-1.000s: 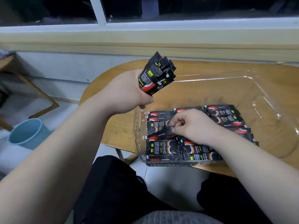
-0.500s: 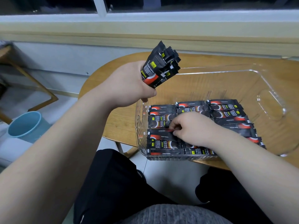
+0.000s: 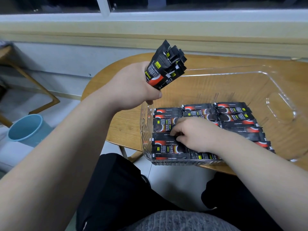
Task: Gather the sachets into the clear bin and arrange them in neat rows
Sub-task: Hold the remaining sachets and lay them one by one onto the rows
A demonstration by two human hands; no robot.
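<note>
**Sachets Go Into the Bin, One Stick at a Time**

A person seated at a round wooden counter (image 3: 123,120) fills a clear bin (image 3: 250,75) with black instant-coffee sachets. The left hand (image 3: 133,85) hovers above the bin's near-left corner. Its grip is wrapped tight round a bundle of sachets (image 3: 166,67) that fans upward out of the fist.

Down in the bin, the right hand (image 3: 195,135) has its grip curled. Thumb and fingertips pinch the inner end of a single sachet (image 3: 162,138) lying in the left column, with others touching it on both sides. Three columns of laid sachets (image 3: 233,114) lie flat and crosswise, reaching about halfway towards the far wall. The bin's near edge seems to jut slightly past the counter. A blue bucket (image 3: 26,127) stands on the floor to the left.

The sachets look light, thin and glossy, so they probably slide over one another and bend in the middle. A pinch at a sealed end, or flat fingers pressed on top, seems the safest way to square one up without shoving its neighbours. The bundle likely needs a firm squeeze low down, or sticks may slip free.
</note>
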